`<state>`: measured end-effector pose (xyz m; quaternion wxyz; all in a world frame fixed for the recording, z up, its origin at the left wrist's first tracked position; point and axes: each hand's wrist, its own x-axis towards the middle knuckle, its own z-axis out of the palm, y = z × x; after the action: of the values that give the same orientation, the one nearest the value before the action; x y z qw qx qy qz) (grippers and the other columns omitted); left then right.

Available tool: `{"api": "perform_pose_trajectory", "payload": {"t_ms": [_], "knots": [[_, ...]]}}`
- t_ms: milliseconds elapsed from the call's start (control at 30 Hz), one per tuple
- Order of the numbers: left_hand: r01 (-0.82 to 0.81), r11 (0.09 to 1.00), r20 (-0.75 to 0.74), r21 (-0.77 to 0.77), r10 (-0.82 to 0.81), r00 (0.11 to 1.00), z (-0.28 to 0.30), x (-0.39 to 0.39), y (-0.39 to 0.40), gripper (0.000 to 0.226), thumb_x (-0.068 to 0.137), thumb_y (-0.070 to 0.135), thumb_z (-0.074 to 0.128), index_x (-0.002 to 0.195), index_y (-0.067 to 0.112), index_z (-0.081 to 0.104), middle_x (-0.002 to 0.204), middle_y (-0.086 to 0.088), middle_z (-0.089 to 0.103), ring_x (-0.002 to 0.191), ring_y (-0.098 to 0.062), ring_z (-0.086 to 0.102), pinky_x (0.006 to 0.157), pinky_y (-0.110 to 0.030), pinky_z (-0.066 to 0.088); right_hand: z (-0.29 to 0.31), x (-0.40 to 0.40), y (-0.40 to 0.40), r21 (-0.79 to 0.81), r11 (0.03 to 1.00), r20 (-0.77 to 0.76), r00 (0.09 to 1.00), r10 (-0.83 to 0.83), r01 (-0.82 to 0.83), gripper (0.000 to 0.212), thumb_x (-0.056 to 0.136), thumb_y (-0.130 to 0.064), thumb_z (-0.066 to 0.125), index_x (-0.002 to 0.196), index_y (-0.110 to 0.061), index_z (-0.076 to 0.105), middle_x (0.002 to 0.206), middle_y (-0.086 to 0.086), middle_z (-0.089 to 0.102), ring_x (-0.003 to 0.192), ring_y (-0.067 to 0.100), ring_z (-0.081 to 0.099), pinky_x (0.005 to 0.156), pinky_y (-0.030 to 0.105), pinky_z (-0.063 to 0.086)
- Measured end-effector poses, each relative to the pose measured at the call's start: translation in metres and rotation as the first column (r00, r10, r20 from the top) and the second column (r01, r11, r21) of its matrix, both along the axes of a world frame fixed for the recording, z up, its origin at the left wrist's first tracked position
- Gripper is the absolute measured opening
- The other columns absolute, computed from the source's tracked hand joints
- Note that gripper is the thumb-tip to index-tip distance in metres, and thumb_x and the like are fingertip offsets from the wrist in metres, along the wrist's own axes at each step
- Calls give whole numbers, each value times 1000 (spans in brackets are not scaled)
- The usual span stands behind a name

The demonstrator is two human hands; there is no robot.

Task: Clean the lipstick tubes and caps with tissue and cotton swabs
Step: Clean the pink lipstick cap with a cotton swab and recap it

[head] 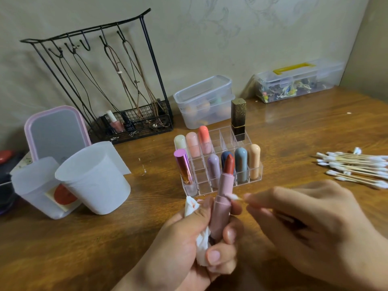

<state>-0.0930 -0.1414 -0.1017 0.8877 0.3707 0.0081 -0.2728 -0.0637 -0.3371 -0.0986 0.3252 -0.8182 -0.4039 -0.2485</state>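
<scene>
Head view, lower centre: our left hand (195,232) grips the pink lipstick tube (222,203) and tissue (202,242) while our right hand (310,225) pinches a cotton swab (235,197), which we should work gently around the collar, avoiding the bullet.

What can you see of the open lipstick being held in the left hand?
The pink lipstick tube is uncapped, its brick-red bullet twisted up with a slanted tip. The matte, plastic-looking casing steps in narrower just below the bullet. It stands nearly upright, leaning slightly right, in front of the clear organizer. The left hand grips its lower half together with a crumpled white tissue. A cotton swab, pinched by the right hand, touches its upper casing.
</scene>
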Motion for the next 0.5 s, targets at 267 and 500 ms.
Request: {"api": "perform_pose_trajectory", "payload": {"t_ms": [267, 500], "knots": [[66, 997, 0, -49, -67, 998, -5, 2, 1, 24, 93, 25, 54, 99, 5, 68, 67, -11, 57, 43, -12, 49, 46, -21, 41, 1, 1, 0, 37, 999, -10, 999, -33, 33, 6, 78, -11, 73, 83, -13, 74, 57, -14, 33, 48, 6, 25, 39, 20, 30], [-75, 993, 70, 91, 69, 995, -4, -2, -4, 28, 83, 24, 65, 101, 4, 60, 69, -18, 58, 43, -17, 51, 43, -20, 35, -1, 2, 0, 45, 997, -9, 998, -64, 64, 4, 79, -14, 73, 82, -14, 75, 52, -11, 41, 46, 6, 25, 40, 19, 31]]}}
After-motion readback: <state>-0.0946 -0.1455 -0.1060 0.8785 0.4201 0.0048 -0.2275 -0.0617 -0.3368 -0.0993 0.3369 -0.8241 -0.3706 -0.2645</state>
